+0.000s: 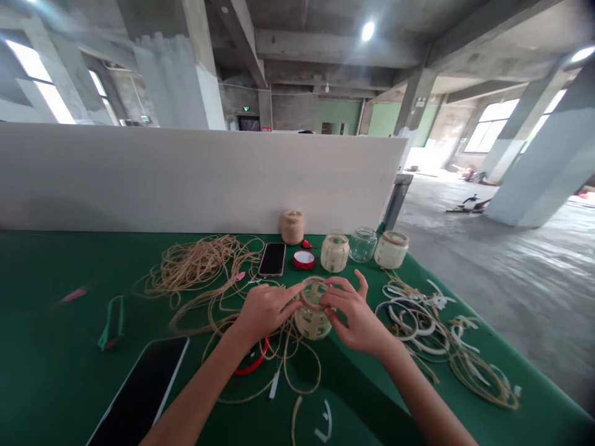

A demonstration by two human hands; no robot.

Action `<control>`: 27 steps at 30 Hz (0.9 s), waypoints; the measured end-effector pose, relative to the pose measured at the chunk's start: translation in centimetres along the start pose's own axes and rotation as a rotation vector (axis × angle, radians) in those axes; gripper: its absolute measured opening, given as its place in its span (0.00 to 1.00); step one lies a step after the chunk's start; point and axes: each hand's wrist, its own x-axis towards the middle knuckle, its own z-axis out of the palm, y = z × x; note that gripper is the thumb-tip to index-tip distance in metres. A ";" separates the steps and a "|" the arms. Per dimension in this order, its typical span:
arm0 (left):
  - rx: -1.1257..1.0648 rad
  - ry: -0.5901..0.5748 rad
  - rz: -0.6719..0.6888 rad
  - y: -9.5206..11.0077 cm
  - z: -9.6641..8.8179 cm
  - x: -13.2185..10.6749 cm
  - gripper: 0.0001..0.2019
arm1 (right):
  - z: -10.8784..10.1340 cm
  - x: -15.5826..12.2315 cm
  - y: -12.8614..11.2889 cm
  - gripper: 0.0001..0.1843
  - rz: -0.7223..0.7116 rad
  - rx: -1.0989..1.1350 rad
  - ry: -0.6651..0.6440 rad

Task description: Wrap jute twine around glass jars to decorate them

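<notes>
Left hand [264, 313] and right hand [357, 313] both partly closed on twine-wrapped glass jar [312, 321], mid green worktop [46, 266]. Jar likely light but fragile, slippery where bare glass; best held round body, 2 hands.

A green-covered table [56, 266] holds loose jute twine [195, 266]; glass jars [362, 244]; a smartphone [272, 259].

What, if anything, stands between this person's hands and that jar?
Nothing visible: the left hand and the right hand both touch the jar directly, one on either side.
</notes>
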 end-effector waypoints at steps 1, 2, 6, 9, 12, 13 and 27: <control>0.003 0.015 0.000 0.1 0.1 0.0 0.18 | -0.1 0.0 -0.1 0.05 0.004 -0.012 0.010; 0.004 0.033 0.001 0.1 0.1 0.0 0.18 | -0.1 0.1 -0.2 0.03 0.011 -0.026 0.024; 0.020 0.106 0.033 0.6 0.2 0.0 0.17 | 0.3 0.2 -0.8 0.06 0.040 -0.076 0.090; 0.027 0.151 0.048 1.2 0.2 0.0 0.16 | 0.7 0.1 -1.0 0.05 -0.004 -0.071 0.078; 0.013 0.148 0.034 1.8 0.1 0.1 0.15 | 0.9 0.0 -1.1 0.04 -0.032 -0.050 0.064; 0.004 0.136 0.027 2.0 0.0 0.2 0.16 | 0.9 0.0 -1.1 0.05 -0.034 -0.046 0.064; -0.080 -0.045 -0.004 -0.1 -0.8 -0.1 0.20 | 0.4 0.0 -0.3 0.10 -0.021 -0.035 0.034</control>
